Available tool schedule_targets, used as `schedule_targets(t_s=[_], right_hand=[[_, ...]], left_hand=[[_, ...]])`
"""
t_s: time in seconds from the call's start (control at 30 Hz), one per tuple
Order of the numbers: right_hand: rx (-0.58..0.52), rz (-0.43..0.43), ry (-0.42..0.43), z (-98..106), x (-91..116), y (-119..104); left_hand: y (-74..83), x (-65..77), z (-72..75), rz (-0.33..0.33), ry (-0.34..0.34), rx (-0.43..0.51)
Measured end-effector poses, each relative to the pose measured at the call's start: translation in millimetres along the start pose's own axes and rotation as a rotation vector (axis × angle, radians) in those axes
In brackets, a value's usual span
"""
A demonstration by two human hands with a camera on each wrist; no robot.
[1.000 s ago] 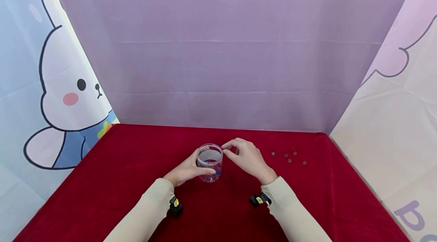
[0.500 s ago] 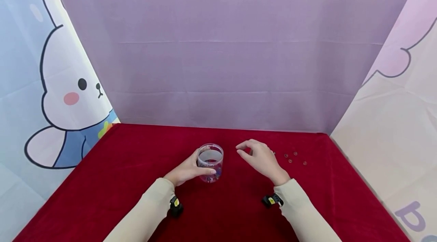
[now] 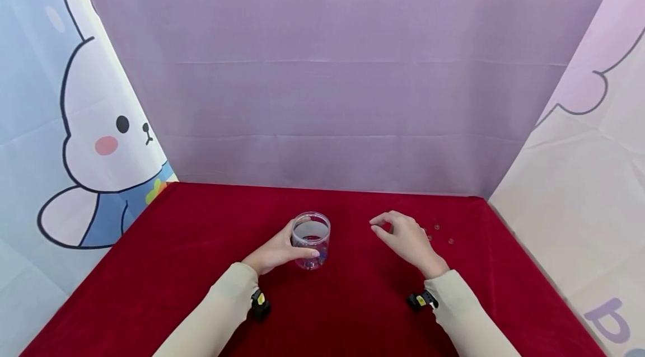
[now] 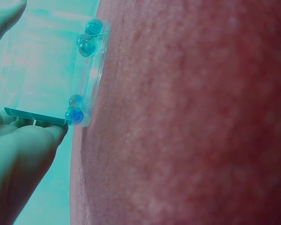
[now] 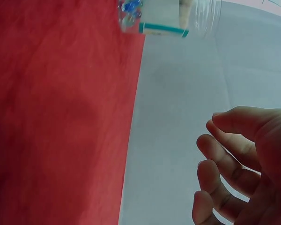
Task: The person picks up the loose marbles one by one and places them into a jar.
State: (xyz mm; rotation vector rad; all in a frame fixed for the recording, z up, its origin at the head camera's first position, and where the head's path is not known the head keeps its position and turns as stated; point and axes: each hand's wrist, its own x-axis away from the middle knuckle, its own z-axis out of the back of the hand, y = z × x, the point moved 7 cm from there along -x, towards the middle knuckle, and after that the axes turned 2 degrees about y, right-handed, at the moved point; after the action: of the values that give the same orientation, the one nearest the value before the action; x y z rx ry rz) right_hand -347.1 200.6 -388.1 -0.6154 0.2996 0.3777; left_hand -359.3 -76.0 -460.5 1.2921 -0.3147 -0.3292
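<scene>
My left hand (image 3: 277,250) grips a clear round jar (image 3: 313,240), its thumb across the near side. The jar is upright, with its mouth uncovered. Several blue-tinted glass marbles (image 4: 87,46) lie at its bottom in the left wrist view. Off to the right, above the cloth, my right hand (image 3: 405,238) holds nothing. Its fingers (image 5: 215,154) are loosely bent, and the thumb is near the index fingertip. Beyond that hand lie a few small loose marbles (image 3: 450,241), some partly hidden behind it.
Red cloth (image 3: 227,211) covers the table. A plain purple curtain (image 3: 322,94) hangs behind its far edge. Printed sheets border both sides, the left one bearing a rabbit picture (image 3: 108,139).
My right hand has moved from the jar's rim rightward toward the loose marbles, now covering some of them from view. The left hand and jar have stayed in place.
</scene>
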Motion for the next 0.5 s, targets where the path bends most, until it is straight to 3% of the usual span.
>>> schedule_targets(t_s=[0.5], right_hand=[[0.066,-0.075,0.019,27,17,43]], left_hand=[[-1.9,-0.9,-0.6,0.003,-0.003,0.006]])
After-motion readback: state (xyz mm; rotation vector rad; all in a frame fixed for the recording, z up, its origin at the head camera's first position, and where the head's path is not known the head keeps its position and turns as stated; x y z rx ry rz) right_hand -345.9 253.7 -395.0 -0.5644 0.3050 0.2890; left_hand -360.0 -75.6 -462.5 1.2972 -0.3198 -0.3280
